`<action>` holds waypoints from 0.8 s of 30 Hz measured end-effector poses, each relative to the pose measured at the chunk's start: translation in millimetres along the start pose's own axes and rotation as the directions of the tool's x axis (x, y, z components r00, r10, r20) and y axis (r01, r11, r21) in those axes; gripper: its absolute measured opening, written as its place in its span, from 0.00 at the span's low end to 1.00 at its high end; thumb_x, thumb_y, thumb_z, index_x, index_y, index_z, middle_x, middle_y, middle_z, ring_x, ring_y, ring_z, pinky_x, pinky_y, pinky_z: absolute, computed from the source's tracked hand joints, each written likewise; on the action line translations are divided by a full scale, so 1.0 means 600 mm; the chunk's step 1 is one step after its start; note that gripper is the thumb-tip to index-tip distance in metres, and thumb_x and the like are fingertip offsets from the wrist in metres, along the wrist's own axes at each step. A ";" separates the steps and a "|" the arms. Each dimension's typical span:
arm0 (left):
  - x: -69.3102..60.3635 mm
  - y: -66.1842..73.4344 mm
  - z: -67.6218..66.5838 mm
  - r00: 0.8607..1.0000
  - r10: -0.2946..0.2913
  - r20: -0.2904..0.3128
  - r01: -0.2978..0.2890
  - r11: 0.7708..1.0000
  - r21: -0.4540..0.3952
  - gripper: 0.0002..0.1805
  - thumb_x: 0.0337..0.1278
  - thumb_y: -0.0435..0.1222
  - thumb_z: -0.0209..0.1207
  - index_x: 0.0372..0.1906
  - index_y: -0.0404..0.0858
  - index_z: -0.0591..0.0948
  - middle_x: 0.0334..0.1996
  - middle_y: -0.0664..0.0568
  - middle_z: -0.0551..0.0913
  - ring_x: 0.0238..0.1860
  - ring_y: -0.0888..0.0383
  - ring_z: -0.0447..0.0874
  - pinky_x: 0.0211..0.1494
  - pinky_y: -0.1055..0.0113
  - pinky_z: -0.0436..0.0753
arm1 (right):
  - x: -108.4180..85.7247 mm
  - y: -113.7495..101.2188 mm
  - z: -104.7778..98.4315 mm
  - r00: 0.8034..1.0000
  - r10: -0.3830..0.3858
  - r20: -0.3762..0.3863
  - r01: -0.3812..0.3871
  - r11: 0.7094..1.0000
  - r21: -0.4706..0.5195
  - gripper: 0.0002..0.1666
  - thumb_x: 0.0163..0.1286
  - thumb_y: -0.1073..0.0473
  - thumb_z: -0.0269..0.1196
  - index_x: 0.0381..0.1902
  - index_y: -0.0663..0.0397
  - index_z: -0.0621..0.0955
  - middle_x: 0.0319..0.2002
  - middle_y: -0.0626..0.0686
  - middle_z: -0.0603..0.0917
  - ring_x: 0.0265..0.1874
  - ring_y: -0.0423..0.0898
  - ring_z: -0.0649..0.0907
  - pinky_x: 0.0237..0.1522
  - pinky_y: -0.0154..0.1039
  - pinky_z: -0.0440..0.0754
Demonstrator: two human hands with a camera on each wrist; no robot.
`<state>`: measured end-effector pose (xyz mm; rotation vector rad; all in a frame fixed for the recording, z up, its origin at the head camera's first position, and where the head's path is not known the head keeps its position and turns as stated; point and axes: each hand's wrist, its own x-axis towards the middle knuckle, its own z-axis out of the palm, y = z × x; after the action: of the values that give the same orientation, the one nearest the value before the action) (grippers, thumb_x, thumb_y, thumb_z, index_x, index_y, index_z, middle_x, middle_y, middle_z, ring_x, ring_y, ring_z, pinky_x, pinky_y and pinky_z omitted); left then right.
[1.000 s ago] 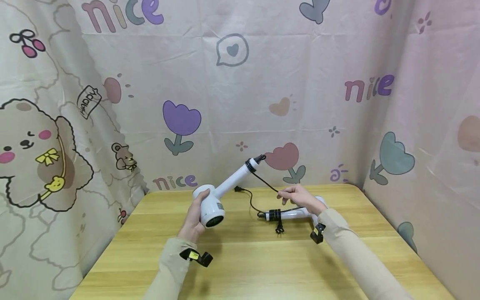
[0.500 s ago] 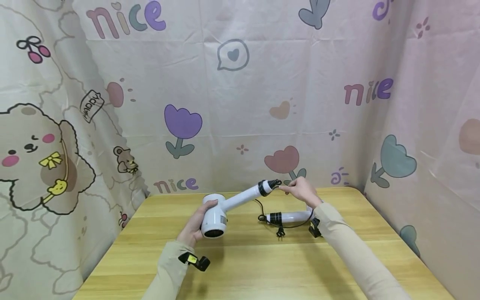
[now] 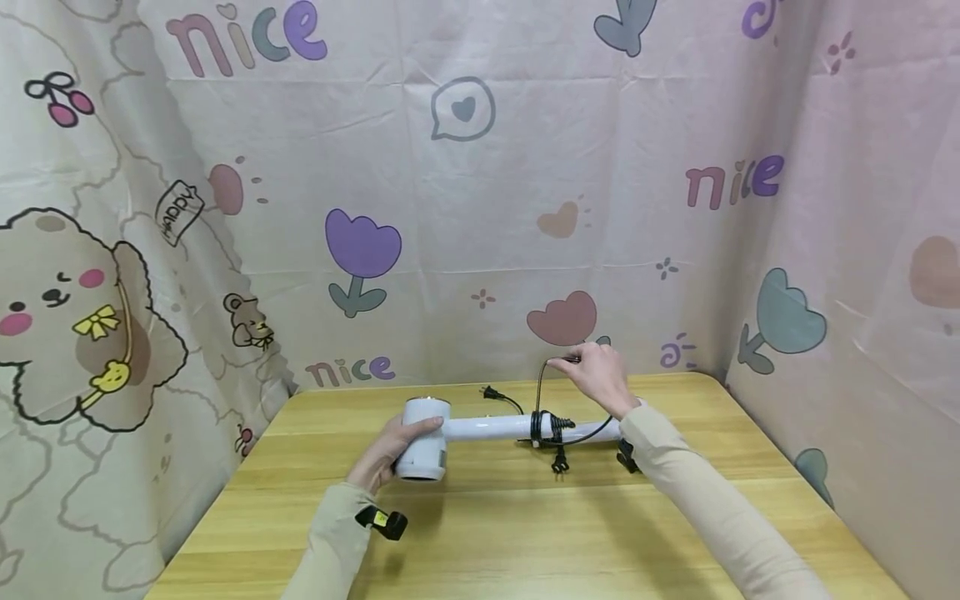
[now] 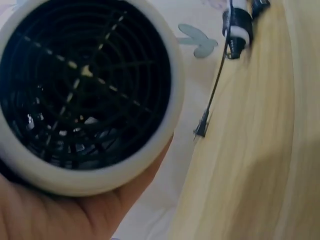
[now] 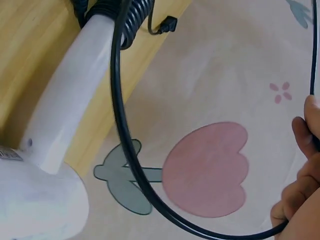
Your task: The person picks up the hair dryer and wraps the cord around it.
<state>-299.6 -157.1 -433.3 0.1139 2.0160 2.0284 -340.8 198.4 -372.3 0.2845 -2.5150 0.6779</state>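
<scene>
A white hair dryer (image 3: 487,428) is held over the table, its handle pointing right, with black cord wound round the handle's end. My left hand (image 3: 382,454) grips its head; the left wrist view shows the round dark grille (image 4: 86,70) with my palm (image 4: 100,210) under it. Above the handle's end my right hand (image 3: 597,379) pinches the black cord (image 3: 540,385), which also loops below my fingers in the right wrist view (image 5: 305,185). A second white hair dryer (image 3: 596,432) with wound cord lies on the table, partly hidden by the first handle and my right arm.
One black plug (image 3: 492,392) lies toward the table's back edge, another (image 3: 560,461) in front of the wound cords. The wooden table (image 3: 480,533) meets a patterned curtain (image 3: 465,208) at the back. Each wrist carries a small black camera (image 3: 382,521).
The held dryer's handle has swung down from a raised slant to nearly level. My right hand has moved slightly up above the handle's end, and the cord now rises from the winding to it.
</scene>
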 end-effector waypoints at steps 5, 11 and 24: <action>-0.005 0.006 0.000 0.997 0.052 -0.048 -0.047 0.994 0.099 0.38 0.53 0.44 0.68 0.64 0.34 0.65 0.40 0.41 0.82 0.32 0.51 0.85 0.36 0.52 0.87 | -0.003 -0.018 0.003 0.995 -0.063 -0.080 0.062 0.998 -0.021 0.20 0.58 0.37 0.70 0.35 0.46 0.90 0.15 0.45 0.81 0.10 0.39 0.63 0.12 0.34 0.59; -0.006 0.014 0.004 0.992 0.065 -0.104 -0.046 0.984 0.174 0.38 0.49 0.43 0.71 0.63 0.35 0.67 0.42 0.39 0.81 0.32 0.50 0.85 0.33 0.53 0.87 | -0.010 -0.033 0.005 0.979 -0.150 -0.135 0.148 0.989 -0.025 0.17 0.57 0.40 0.71 0.32 0.47 0.90 0.16 0.46 0.84 0.09 0.36 0.61 0.11 0.32 0.57; -0.007 0.033 -0.001 0.946 0.157 -0.285 -0.044 0.929 0.368 0.45 0.42 0.49 0.73 0.63 0.33 0.67 0.47 0.37 0.79 0.35 0.50 0.82 0.32 0.59 0.85 | -0.029 -0.076 -0.005 0.982 -0.151 -0.112 0.159 0.985 0.062 0.13 0.58 0.45 0.72 0.30 0.48 0.90 0.27 0.50 0.90 0.08 0.35 0.63 0.12 0.30 0.60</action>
<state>-298.5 -158.7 -413.0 -0.0325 2.6163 1.8020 -310.0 162.0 -360.6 0.4525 -2.3417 0.7010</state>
